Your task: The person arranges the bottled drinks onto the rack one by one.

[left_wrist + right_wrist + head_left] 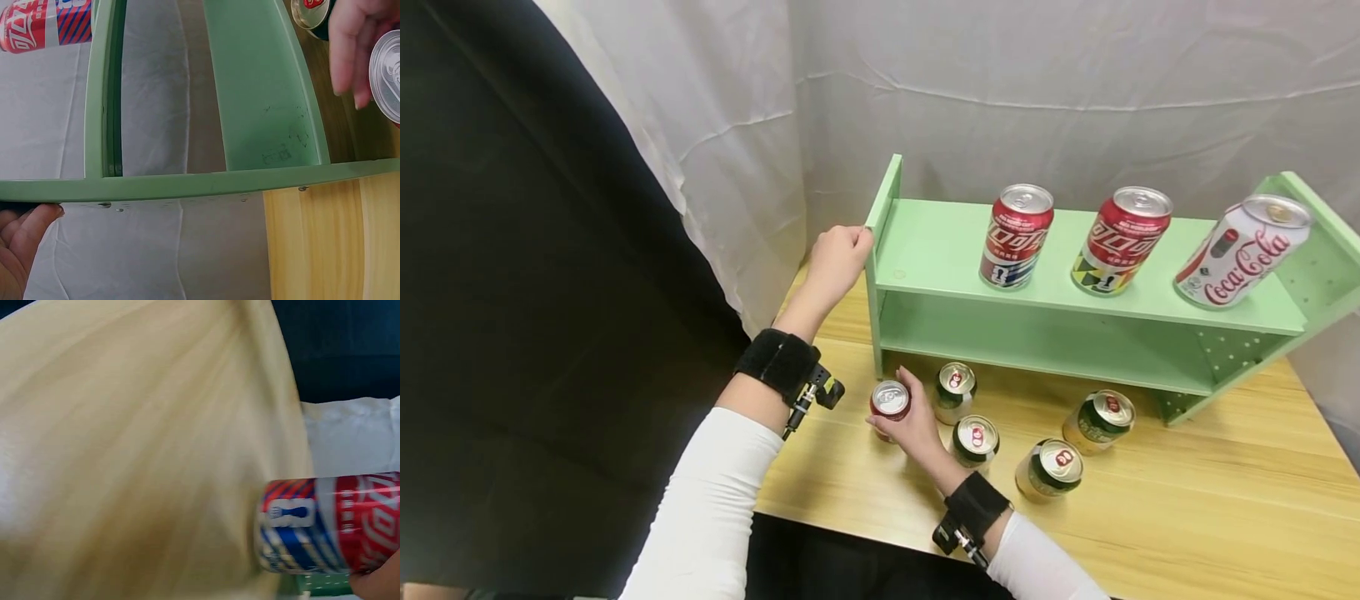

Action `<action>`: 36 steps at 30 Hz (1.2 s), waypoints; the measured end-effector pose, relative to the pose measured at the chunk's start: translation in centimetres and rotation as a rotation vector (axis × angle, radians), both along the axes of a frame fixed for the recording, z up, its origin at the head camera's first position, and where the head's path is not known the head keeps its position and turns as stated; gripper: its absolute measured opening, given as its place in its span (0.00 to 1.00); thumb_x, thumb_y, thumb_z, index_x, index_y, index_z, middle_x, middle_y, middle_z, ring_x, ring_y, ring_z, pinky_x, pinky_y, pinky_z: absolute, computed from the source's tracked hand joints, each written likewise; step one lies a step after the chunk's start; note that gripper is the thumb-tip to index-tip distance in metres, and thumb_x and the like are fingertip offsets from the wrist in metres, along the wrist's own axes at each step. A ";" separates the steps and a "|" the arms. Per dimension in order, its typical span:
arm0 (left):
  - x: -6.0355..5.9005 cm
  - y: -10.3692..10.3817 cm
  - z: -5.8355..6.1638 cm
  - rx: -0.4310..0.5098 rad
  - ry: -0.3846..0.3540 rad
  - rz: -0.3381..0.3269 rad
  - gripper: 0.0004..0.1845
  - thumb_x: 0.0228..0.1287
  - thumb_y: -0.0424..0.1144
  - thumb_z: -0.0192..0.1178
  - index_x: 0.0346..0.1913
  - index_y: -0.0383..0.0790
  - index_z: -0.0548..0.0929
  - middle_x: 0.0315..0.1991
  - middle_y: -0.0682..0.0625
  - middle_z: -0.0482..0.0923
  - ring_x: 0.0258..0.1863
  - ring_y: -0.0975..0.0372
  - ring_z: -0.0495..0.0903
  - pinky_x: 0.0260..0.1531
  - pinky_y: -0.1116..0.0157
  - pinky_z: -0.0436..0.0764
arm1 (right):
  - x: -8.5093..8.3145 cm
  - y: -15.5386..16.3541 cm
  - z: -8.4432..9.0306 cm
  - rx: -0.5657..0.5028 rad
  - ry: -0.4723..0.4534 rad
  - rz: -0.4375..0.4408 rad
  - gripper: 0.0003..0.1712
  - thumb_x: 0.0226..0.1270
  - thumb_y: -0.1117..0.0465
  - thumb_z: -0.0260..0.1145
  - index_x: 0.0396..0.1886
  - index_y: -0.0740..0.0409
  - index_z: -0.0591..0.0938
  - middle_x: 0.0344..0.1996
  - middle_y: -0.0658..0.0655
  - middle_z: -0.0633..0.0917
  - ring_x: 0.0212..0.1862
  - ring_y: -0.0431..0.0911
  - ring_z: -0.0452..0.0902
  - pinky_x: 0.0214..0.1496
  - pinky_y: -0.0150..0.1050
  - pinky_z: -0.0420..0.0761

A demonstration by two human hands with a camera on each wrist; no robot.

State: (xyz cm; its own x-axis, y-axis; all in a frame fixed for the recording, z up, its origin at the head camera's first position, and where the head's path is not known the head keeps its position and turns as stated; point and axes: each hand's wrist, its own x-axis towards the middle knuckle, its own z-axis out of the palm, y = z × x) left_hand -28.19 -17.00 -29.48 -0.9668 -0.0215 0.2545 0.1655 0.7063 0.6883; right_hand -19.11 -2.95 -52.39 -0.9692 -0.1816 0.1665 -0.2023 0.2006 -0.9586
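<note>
My left hand (839,257) grips the left side panel of a green two-tier shelf (936,242); in the left wrist view its thumb (39,230) lies against the panel's edge. My right hand (917,423) holds a red cola can (891,402) upright in front of the shelf's left end. In the right wrist view that can (331,526) shows blue stripes near its base. Whether its base touches the table I cannot tell. Two green-and-gold cans stand right beside my right hand, one behind (955,392) and one in front (976,442).
On the upper shelf stand two red cola cans (1017,237) (1122,242) and a white Coca-Cola can (1242,252) at the right. Two more green-and-gold cans (1099,422) (1049,471) stand on the wooden table (1195,475). A pale curtain (1037,100) hangs behind.
</note>
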 end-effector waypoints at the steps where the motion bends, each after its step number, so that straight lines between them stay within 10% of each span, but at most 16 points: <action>1: 0.0 0.0 -0.1 -0.002 0.001 0.000 0.20 0.66 0.42 0.41 0.15 0.44 0.60 0.12 0.53 0.56 0.14 0.63 0.54 0.16 0.69 0.54 | 0.0 0.0 -0.3 -0.004 -0.004 0.004 0.55 0.40 0.67 0.78 0.69 0.66 0.58 0.65 0.66 0.67 0.64 0.60 0.65 0.66 0.51 0.64; 16: -0.1 -0.1 -0.2 -0.003 0.014 0.012 0.19 0.65 0.42 0.42 0.15 0.44 0.58 0.12 0.53 0.54 0.14 0.63 0.52 0.16 0.69 0.52 | -0.3 0.0 -3.0 0.040 -0.020 0.059 0.53 0.40 0.73 0.72 0.68 0.63 0.57 0.59 0.71 0.70 0.60 0.63 0.68 0.62 0.56 0.67; 36: -0.1 0.0 0.0 -0.030 0.021 0.017 0.19 0.65 0.41 0.41 0.15 0.44 0.57 0.13 0.53 0.54 0.14 0.63 0.52 0.17 0.69 0.53 | -0.4 0.1 -3.7 0.206 -0.004 -0.086 0.48 0.30 0.64 0.81 0.57 0.65 0.69 0.48 0.68 0.80 0.52 0.61 0.77 0.55 0.54 0.74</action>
State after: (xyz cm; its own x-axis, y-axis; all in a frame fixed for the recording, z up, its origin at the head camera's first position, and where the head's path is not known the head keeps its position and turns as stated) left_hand -28.31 -17.01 -29.45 -0.9609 -0.0296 0.2754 0.1677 0.7293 0.6634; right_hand -19.48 -2.87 -56.09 -0.9830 -0.1283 0.1310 -0.1727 0.4085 -0.8962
